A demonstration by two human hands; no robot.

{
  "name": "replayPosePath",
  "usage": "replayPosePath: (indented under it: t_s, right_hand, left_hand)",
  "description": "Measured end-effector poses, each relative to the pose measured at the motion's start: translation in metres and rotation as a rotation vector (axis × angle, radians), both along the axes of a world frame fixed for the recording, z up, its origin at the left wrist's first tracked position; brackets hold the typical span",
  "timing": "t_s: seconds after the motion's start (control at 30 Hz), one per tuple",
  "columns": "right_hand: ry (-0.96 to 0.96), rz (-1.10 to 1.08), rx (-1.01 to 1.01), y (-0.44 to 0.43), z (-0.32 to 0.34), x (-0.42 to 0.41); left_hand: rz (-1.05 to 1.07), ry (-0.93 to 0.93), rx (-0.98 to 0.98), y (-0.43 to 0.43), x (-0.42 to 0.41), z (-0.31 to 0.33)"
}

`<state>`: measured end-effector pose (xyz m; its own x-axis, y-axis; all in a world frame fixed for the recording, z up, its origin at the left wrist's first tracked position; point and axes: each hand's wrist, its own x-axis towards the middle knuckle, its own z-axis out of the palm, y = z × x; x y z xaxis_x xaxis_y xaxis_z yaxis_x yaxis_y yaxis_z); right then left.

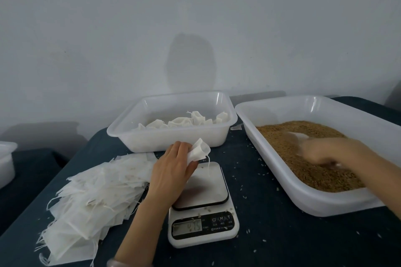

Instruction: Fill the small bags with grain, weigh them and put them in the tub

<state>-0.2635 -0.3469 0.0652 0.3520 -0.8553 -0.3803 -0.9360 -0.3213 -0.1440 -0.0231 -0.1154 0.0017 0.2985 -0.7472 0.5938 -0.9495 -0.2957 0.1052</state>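
Left hand point(173, 171) pinches a small bag point(198, 151) between thumb and fingers, mouth open, above the far edge of the scale point(201, 201). The scale stands near the front edge of the dark surface point(271, 212). Right hand point(329, 151) is over the grain point(314, 171) in the grain tub point(325, 204) at the right edge. Blur hides its grip, so its state cannot be told. Finished bags point(184, 122) lie in the far tub point(169, 141). Flat bags point(93, 197) are heaped at the left edge.
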Motion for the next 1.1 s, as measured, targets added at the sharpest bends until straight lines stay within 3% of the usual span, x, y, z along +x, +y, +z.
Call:
replayPosePath:
  t_s: [0.13,0.3,0.47,0.67,0.93,1.1]
  right_hand:
    - [-0.126,0.114,0.046,0.005,-0.001,0.007]
    - [-0.364,0.003,0.159,-0.007,0.004,-0.006]
    - [-0.467,-0.058,0.195,-0.016,0.007,-0.02]
    - [-0.784,-0.141,0.355,-0.011,0.011,-0.02]
    - [-0.736,0.181,0.059,0.017,0.019,-0.016]
    - [-0.77,0.458,0.01,0.043,0.029,-0.001]
  left_hand:
    - [-0.003,-0.009,-0.008,0.0,0.0,0.0]
    - [0.007,0.024,-0.033,-0.001,0.002,-0.002]
    - [-0.03,0.217,-0.138,-0.005,0.004,-0.004]
    - [-0.104,0.452,-0.214,-0.006,0.007,-0.004]
    - [-0.188,0.649,-0.218,-0.005,0.006,0.003]
    - [-0.21,0.629,-0.145,-0.001,0.007,0.005]
